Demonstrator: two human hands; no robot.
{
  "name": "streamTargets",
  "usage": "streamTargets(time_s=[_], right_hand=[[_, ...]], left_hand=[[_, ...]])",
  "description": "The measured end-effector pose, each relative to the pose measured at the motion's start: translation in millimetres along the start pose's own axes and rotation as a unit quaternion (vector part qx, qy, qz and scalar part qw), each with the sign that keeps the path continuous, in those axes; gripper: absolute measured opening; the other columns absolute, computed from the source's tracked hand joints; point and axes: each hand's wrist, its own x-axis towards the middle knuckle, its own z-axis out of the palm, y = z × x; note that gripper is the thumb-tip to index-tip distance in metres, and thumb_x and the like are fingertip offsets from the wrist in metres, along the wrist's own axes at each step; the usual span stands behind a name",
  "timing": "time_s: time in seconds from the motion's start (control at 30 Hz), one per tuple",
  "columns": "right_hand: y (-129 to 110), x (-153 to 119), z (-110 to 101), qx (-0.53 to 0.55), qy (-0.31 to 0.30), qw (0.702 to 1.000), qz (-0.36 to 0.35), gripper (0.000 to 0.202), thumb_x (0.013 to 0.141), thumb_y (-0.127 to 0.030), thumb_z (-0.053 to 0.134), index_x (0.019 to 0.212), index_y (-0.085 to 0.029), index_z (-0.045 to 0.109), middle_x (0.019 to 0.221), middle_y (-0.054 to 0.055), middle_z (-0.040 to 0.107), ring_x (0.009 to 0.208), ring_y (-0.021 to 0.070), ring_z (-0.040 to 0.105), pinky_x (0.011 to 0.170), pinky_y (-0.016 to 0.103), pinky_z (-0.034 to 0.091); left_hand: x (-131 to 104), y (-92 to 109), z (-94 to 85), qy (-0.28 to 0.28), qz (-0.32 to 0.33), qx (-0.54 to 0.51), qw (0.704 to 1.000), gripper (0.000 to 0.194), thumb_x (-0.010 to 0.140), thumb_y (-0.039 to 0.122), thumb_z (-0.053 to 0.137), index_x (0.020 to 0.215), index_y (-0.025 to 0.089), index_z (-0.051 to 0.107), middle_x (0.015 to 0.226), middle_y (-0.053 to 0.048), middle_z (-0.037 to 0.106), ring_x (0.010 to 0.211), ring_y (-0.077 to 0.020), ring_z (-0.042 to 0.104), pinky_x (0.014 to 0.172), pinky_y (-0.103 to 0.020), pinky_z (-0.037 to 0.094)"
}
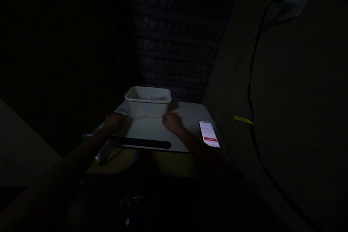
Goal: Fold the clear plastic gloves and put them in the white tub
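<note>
In dim light, a white plastic basin (148,108) stands at the back of a small white table (187,110). Something pale lies inside the basin, too dark to name. My left hand (115,120) is at the table's left side, its fingers closed on what looks like a clear plastic bag (132,117). Close to the basin's front right corner is my right hand (172,121), its fingers curled in. Whatever it may hold is hidden by the fingers and the dark.
A lit phone (209,134) lies at the table's right edge. A dark slot (141,142) runs along the front edge. More clear plastic (99,152) hangs at the left under my forearm. A black cable (250,90) with a yellow tag (243,119) runs down the right wall.
</note>
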Motion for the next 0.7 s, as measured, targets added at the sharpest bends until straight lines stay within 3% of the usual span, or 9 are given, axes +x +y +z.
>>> streamTargets(time_s=[0.2,0.37,0.57,0.7], right_hand=[[3,4,-1,0.025,-0.021,0.999,0.028,0.024,0.071,-0.021,0.036,0.082,-0.021,0.057,0.085,0.002,0.061,0.083,0.0142,0.051,0.075,0.029,0.027],[5,4,3,0.052,-0.025,0.998,0.034,0.023,0.069,-0.02,0.038,0.081,-0.02,0.058,0.084,0.003,0.062,0.082,0.015,0.052,0.076,0.03,0.029],[8,9,11,0.187,-0.003,0.982,0.036,0.022,0.066,-0.017,0.043,0.084,-0.02,0.057,0.084,0.002,0.061,0.079,0.0129,0.053,0.072,0.024,0.036],[9,11,14,0.358,0.007,0.934,0.015,0.035,0.061,-0.01,0.047,0.096,-0.015,0.049,0.095,0.004,0.056,0.083,0.0123,0.052,0.072,0.023,0.039]], left_hand=[[8,28,-13.3,-0.001,-0.006,0.15,0.989,0.03,0.075,0.021,0.027,0.083,0.013,0.055,0.09,-0.013,0.058,0.084,-0.0243,0.053,0.067,-0.033,0.039],[10,42,-15.5,0.028,0.002,0.14,0.99,0.031,0.073,0.017,0.026,0.087,0.011,0.053,0.09,-0.016,0.057,0.08,-0.0262,0.055,0.06,-0.033,0.041],[9,75,-31.5,0.137,0.016,-0.08,0.987,0.022,0.071,0.018,0.034,0.086,0.012,0.049,0.077,-0.009,0.058,0.071,-0.0197,0.056,0.059,-0.027,0.042],[5,108,-36.5,0.153,0.043,-0.345,0.925,0.013,0.071,0.024,0.037,0.071,0.014,0.046,0.065,-0.002,0.051,0.054,-0.012,0.052,0.05,-0.023,0.043]])
